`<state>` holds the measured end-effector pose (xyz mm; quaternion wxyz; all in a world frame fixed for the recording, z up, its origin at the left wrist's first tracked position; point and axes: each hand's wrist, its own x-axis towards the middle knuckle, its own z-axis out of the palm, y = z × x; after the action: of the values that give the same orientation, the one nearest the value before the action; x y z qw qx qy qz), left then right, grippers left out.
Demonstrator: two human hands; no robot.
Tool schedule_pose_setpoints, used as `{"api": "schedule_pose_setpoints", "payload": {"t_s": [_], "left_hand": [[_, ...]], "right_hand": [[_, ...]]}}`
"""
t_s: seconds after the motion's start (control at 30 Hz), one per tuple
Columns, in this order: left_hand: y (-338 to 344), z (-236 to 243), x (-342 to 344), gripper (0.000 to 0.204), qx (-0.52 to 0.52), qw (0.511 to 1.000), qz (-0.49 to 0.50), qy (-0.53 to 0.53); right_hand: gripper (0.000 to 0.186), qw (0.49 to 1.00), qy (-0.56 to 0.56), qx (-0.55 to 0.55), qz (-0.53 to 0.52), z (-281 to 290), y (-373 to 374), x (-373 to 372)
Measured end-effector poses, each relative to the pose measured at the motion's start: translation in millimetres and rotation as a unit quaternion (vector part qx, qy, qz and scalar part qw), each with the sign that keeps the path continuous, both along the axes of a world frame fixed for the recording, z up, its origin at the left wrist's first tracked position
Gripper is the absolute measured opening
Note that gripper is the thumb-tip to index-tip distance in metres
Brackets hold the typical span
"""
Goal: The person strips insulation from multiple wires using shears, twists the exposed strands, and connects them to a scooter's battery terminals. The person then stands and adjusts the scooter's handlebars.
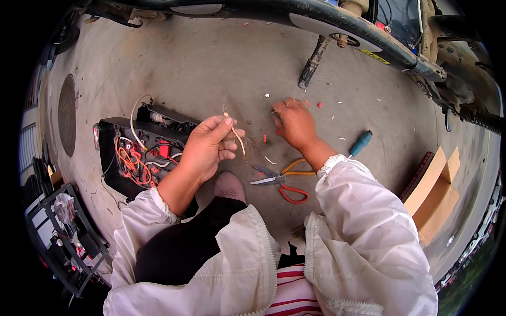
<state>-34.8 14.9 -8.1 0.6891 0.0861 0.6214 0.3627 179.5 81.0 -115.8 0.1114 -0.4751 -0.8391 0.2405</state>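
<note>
Your left hand (211, 139) is pinching a short cream wire (239, 139) above the floor (184, 63), right of the open black box (112, 163), hair-thin strands (225, 107) poking out up top. Your right hand (296, 124) has curled fingers, can't tell if it's holding anything. Yellow label (375, 57) on the dark bar (253, 11) is too small to read.

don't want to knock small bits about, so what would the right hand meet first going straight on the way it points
Probably the small white disc on the floor, though the right hand may pass above it; its height is unclear.
</note>
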Motion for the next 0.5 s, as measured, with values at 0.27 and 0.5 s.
{"api": "schedule_pose_setpoints", "payload": {"t_s": [0.27,0.5], "left_hand": [[1,-4,-6,0.018,-0.001,1.0,0.027,-0.014],[4,-8,-8,0.017,0.021,0.999,0.047,-0.016]], "right_hand": [[0.014,0.98,-0.088,0.063,0.166,-25,16,-21],[0.015,0.941,-0.206,0.085,0.254,-16,19,-35]]}}
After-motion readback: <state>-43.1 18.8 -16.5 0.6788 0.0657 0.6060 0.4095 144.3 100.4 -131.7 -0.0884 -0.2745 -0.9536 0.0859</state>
